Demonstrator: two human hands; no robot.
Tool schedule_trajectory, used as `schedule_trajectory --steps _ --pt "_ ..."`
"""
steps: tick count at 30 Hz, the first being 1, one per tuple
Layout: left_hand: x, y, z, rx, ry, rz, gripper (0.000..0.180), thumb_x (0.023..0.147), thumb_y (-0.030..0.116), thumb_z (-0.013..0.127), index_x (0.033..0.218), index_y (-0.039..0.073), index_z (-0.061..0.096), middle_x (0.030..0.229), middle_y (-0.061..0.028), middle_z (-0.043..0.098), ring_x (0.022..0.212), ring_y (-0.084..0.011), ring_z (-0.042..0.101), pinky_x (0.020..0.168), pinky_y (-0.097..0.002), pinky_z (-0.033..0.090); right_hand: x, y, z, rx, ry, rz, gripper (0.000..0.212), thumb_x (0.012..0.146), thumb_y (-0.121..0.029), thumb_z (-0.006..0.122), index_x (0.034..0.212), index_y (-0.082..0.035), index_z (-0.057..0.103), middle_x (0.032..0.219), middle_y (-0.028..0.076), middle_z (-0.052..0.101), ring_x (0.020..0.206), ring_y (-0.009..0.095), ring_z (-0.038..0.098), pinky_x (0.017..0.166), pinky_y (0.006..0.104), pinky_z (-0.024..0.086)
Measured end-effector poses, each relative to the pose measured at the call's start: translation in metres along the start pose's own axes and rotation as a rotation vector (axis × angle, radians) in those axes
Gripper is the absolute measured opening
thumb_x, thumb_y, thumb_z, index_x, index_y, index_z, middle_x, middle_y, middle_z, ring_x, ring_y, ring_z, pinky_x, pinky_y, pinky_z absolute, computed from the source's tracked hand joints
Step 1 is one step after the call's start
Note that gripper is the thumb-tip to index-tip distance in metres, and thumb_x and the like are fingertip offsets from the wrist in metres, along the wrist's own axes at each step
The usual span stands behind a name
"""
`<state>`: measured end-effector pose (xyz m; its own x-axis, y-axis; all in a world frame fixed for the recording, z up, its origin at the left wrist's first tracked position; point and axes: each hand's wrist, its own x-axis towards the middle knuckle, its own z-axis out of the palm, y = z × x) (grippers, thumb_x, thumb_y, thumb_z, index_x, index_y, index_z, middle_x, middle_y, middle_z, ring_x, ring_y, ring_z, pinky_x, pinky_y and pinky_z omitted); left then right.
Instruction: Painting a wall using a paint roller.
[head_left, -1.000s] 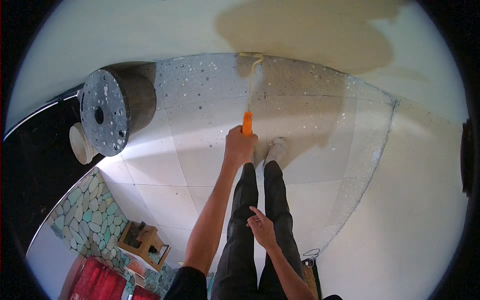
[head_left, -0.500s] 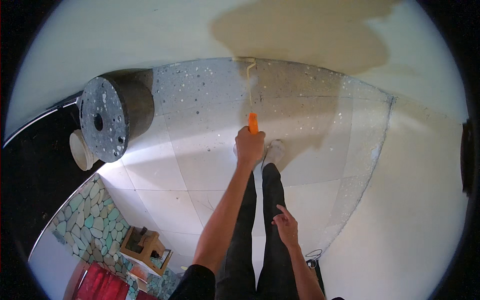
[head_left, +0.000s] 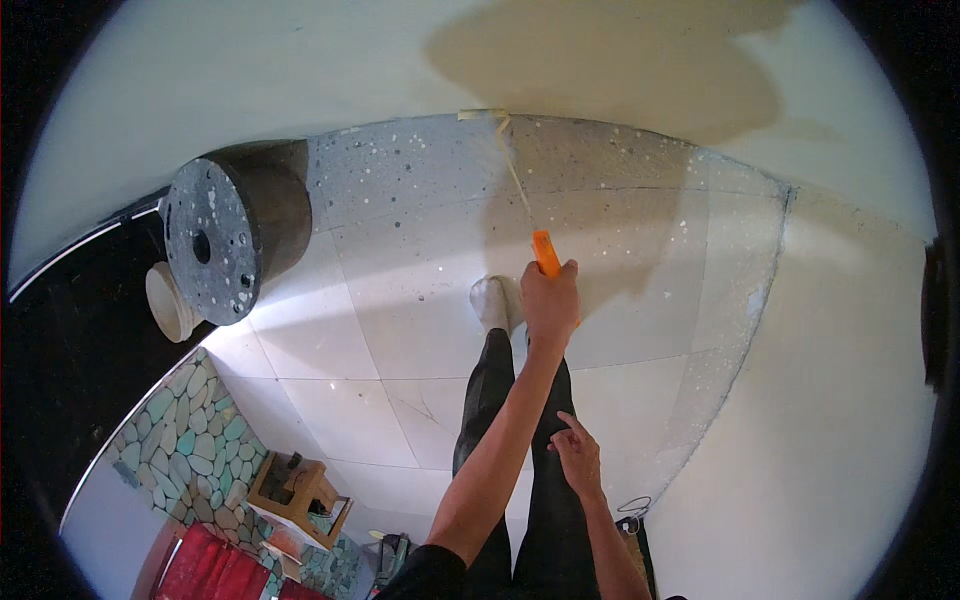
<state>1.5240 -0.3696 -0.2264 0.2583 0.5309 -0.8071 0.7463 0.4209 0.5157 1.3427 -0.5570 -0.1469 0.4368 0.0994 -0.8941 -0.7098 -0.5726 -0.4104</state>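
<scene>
My left hand (head_left: 550, 298) is wrapped around the orange handle of a small paint roller (head_left: 542, 250). Its thin, pale-coated frame runs forward, and the roller end lies at the line where the wall (head_left: 360, 60) meets the speckled floor edge. A large tan, damp-looking or shadowed patch (head_left: 610, 70) covers part of this pale wall just beyond. Lower right, my right hand (head_left: 577, 458) hangs in front of my leg, holding nothing, fingers loosely bent and apart.
A dark paint-spotted cylinder (head_left: 212, 240) lies at the left, beside a white bucket (head_left: 170, 302). Pale tiles (head_left: 420, 300) cover the floor under my feet. Lower left are a wooden stool (head_left: 300, 500), pebble-patterned flooring (head_left: 190, 430) and red fabric (head_left: 215, 570). Another wall (head_left: 830, 400) rises at the right.
My left hand has moved to the right, and the roller handle now tilts more. The roller end has shifted slightly left along the wall's base. My right hand stays about where it was.
</scene>
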Motion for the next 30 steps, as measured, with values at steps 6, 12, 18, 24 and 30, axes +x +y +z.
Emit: schedule_trajectory --steps 6,12,18,24,30 --pt "0.014 0.027 -0.009 -0.098 -0.028 -0.027 0.023 0.082 0.019 0.067 0.078 0.003 0.052 0.06 -0.0032 0.05 0.045 -0.014 0.052 0.042 -0.0302 0.04 -0.002 0.002 0.003 0.016 -0.012 -0.014 0.036 0.092 -0.01 0.057 0.128 -0.006 0.056 0.083 0.008 0.067 0.075 0.015 0.066 0.071 0.0281 0.054" --pt "0.002 0.02 -0.024 -0.034 -0.088 0.019 0.02 0.082 0.015 0.066 0.075 0.003 0.053 0.06 -0.0029 0.051 0.045 -0.0133 0.051 0.042 -0.0295 0.04 -0.003 0.006 -0.006 0.037 -0.014 -0.005 0.037 0.091 -0.009 0.057 0.128 -0.006 0.056 0.084 0.008 0.067 0.076 0.014 0.067 0.072 0.028 0.054" --pt "0.015 0.015 -0.058 -0.025 -0.2 -0.073 0.017 0.082 0.013 0.065 0.076 0.003 0.053 0.06 -0.0023 0.05 0.046 -0.0125 0.05 0.043 -0.0287 0.041 0.004 -0.006 0.001 0.013 -0.017 -0.002 0.037 0.092 -0.01 0.055 0.13 -0.007 0.055 0.086 0.009 0.067 0.077 0.014 0.067 0.072 0.0283 0.054" --pt "0.057 0.03 -0.093 0.112 -0.221 0.001 0.019 0.077 0.015 0.065 0.081 -0.002 0.058 0.059 -0.0082 0.056 0.048 -0.0189 0.056 0.046 -0.0337 0.043 0.001 -0.013 0.019 -0.008 -0.088 -0.068 0.037 0.093 -0.011 0.056 0.13 -0.007 0.055 0.086 0.01 0.067 0.077 0.015 0.067 0.072 0.029 0.054" --pt "-0.034 0.048 -0.114 0.182 -0.258 0.004 0.018 0.078 0.012 0.062 0.085 -0.003 0.054 0.059 -0.0087 0.055 0.045 -0.0179 0.055 0.044 -0.0327 0.042 0.003 0.011 0.004 0.014 -0.031 -0.04 0.037 0.093 -0.012 0.056 0.13 -0.007 0.055 0.085 0.009 0.067 0.075 0.014 0.067 0.072 0.0289 0.054"
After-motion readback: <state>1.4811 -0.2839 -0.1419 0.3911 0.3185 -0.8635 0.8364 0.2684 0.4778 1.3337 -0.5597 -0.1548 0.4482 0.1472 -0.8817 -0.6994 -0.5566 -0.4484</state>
